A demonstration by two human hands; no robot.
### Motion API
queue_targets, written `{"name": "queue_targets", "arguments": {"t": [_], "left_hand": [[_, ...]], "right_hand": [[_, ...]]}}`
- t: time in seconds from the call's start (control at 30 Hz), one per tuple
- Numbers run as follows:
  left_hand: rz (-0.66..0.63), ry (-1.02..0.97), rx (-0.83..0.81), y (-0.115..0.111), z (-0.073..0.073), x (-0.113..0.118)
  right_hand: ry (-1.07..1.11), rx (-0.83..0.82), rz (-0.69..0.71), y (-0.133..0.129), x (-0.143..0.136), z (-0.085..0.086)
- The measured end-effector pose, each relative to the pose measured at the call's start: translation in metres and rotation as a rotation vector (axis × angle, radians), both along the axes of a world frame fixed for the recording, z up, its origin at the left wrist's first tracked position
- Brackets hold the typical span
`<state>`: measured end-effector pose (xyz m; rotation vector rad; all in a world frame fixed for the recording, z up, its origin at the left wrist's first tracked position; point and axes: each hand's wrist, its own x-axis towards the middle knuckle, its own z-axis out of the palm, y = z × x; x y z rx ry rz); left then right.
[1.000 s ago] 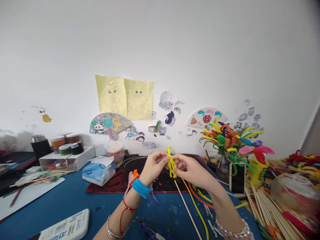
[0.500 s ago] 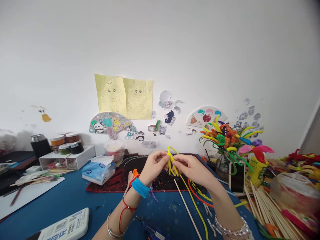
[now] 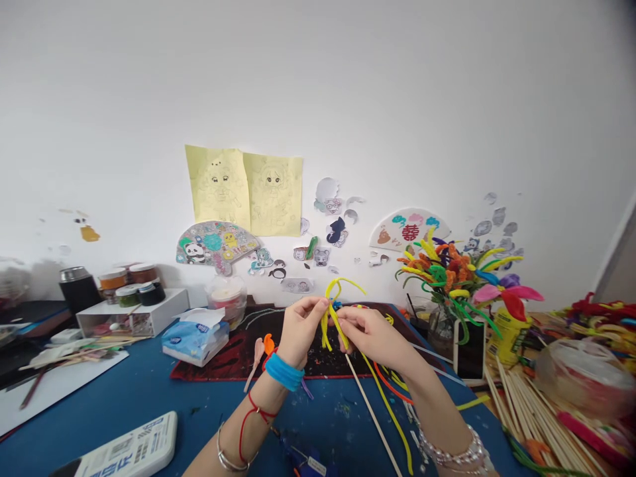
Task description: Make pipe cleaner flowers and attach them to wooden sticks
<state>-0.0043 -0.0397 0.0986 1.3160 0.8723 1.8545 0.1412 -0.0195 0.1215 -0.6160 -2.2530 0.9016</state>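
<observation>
Yellow pipe cleaners [image 3: 325,326], bent into loops with one end sticking out to the upper right, are held up between both hands over the dark red mat [image 3: 209,366]. My left hand [image 3: 304,324] pinches them near the top with thumb and forefinger. Lower down on the right side, the closed fingers of my right hand [image 3: 362,331] grip the same bundle. Below the right fingers a thin wooden stick [image 3: 371,412] slants toward the front edge, beside a long yellow strand [image 3: 392,417]. A bit of blue shows behind the loops.
Colourful pipe-cleaner flowers [image 3: 447,271] stand in a glass vase at right, beside a phone [image 3: 470,351] and many wooden sticks [image 3: 531,417]. A tissue pack [image 3: 195,341] and white box [image 3: 134,315] are at left. A blue glue gun [image 3: 303,457] lies in front.
The yellow loops have turned and spread, and their free end now points further out to the upper right. My left hand has shifted slightly left, and my right hand slightly left too.
</observation>
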Motion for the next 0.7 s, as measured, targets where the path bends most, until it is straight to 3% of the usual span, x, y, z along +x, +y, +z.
{"name": "queue_targets", "arguments": {"t": [0.17, 0.47, 0.7], "left_hand": [[0.002, -0.036, -0.011, 0.002, -0.003, -0.002], [0.1, 0.084, -0.028, 0.002, 0.001, -0.007], [-0.016, 0.014, -0.078, 0.005, -0.005, -0.007]], "right_hand": [[0.026, -0.049, 0.045, 0.001, -0.007, -0.003], [0.067, 0.057, -0.019, 0.007, -0.009, -0.004], [0.185, -0.069, 0.028, 0.01, -0.018, -0.01]]}}
